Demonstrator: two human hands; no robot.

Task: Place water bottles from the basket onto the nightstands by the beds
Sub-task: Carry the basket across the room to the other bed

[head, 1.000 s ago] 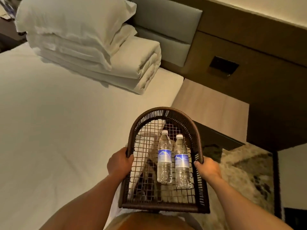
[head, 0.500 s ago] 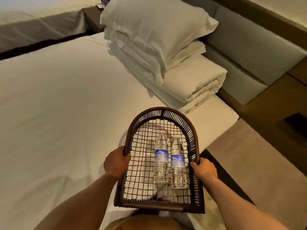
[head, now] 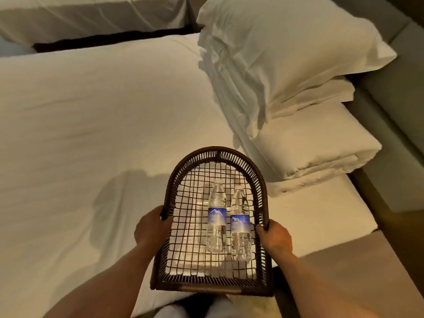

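A white sheet [head: 96,115] lies smooth across the near bed, faintly creased, a soft shadow falling on it. At its head, a plump pillow [head: 286,49] tops a folded white duvet [head: 321,145]. Right of the stack runs a grey padded headboard [head: 390,106]. Beyond a dark gap [head: 110,41], a second bed [head: 91,17] shows.

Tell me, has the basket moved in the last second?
Yes. The basket, held by both hands, has swung left, from over the nightstand edge to above the bed, beside the folded bedding.

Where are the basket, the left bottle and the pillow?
basket [head: 215,152], head view, top of its curved rim.
left bottle [head: 217,216], head view, its blue label.
pillow [head: 286,49], head view, middle of its top face.
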